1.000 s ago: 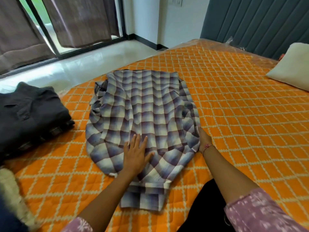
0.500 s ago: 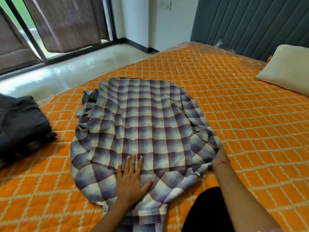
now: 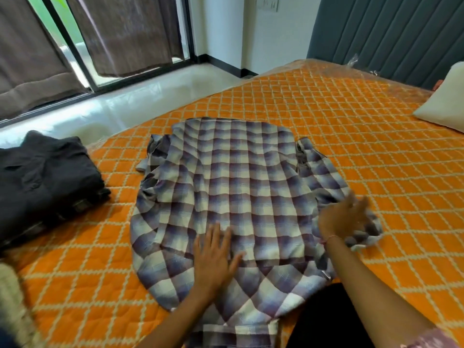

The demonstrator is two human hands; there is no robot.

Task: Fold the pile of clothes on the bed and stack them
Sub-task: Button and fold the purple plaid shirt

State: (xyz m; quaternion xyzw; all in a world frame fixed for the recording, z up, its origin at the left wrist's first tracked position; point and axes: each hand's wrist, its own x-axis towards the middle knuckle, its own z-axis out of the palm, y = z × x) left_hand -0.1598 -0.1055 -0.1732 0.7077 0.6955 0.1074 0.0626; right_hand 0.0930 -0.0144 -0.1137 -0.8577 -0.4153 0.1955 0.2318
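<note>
Orange quilt all over the bed, stitched with cream lines in a diamond pattern, soft and a bit puffy. Spread flat in the middle, a checked shirt in purple, grey and cream squares, back side up, roundish in outline, thin cloth with small wrinkles at the edges. Bunched and crumpled on both sides (sleeves tucked or twisted there), and a straight hem hanging down close to the body at the bottom.

Lying flat on the lower part of the shirt, the left hand, fingers straight and spread a little, thumb out to the side, pressing the cloth down, not gripping anything. Over at the shirt's right edge, the right hand, blurry, a thin pink band at the wrist, fingers stretched out loosely above the crumpled sleeve; cannot tell for sure whether any cloth is pinched, but looks open.

Off to the left on the quilt, well apart from the shirt, a dark grey folded pile of clothes, thick and squarish with soft corners. At the far right edge, a cream pillow, smooth and plump. Behind the bed, a padded grey headboard with long straight grooves. Past the bed, a shiny pale floor and brown curtains hanging at a glass door.
</note>
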